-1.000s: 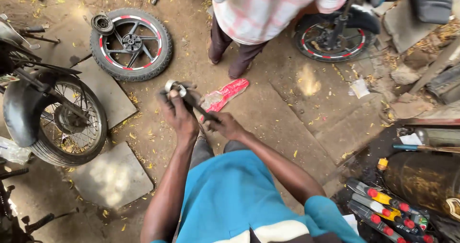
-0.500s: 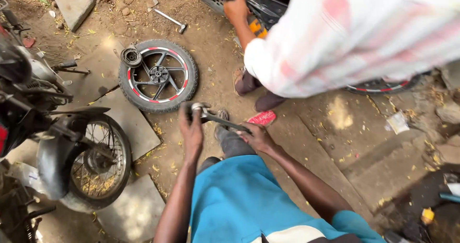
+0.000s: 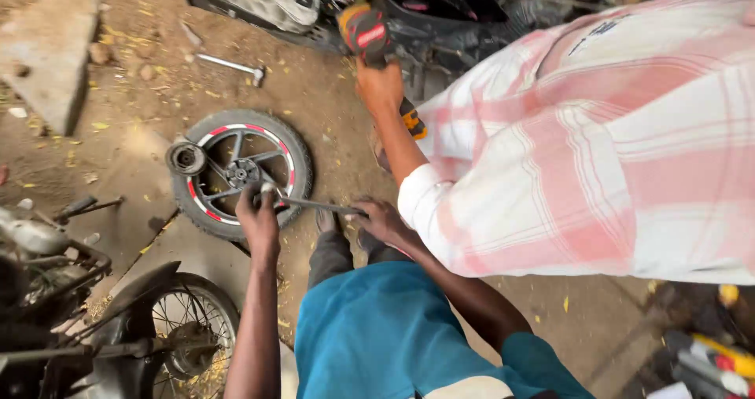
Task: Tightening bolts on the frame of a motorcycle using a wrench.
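A dirt workshop yard [image 3: 330, 108] is being shared with a second person in a pink checked shirt [image 3: 598, 147], who is bending over a motorcycle [image 3: 440, 14]. A loose wheel [image 3: 240, 171] with a red-striped rim is lying flat on the ground. A thin metal rod [image 3: 318, 205] is being held level just above that wheel: its near end is being gripped by the left hand [image 3: 258, 218], fingers clamped round it, its far end by the right hand [image 3: 381, 220], fingers closed. Judged from the crowding, the rod could be jolted loose by the neighbour's arm [image 3: 393, 132].
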